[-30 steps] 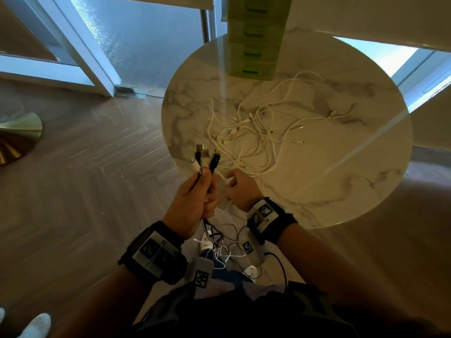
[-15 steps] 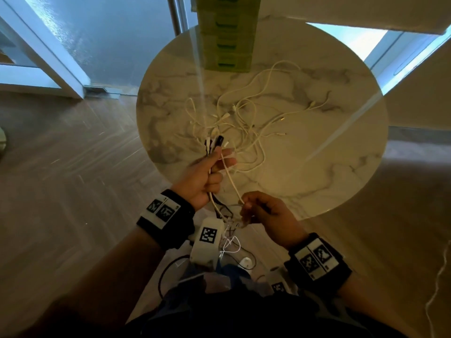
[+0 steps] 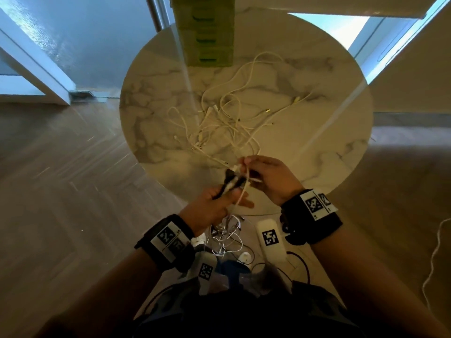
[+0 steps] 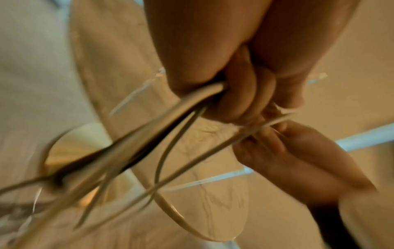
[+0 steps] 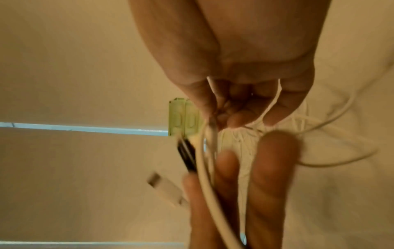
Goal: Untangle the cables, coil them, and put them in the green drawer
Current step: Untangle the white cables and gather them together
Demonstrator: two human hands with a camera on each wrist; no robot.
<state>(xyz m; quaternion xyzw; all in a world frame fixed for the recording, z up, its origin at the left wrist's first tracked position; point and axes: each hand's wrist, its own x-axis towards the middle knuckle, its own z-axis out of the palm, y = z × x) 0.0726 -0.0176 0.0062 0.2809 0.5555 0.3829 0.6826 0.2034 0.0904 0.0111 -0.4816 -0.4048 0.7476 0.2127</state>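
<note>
Your left hand (image 3: 214,206) grips the plug bundle (image 3: 231,182); right hand (image 3: 271,179) pinches a white cable (image 3: 244,191), tangle (image 3: 227,123) straight ahead on the table (image 3: 329,142).

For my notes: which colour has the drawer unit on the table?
Light green; the drawer unit shows best in the head view.

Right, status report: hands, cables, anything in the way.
Left hand grips a bundle of black and white cables. Right hand pinches one white cable. Tangled pile on the table; green drawers behind, unblocked.
</note>
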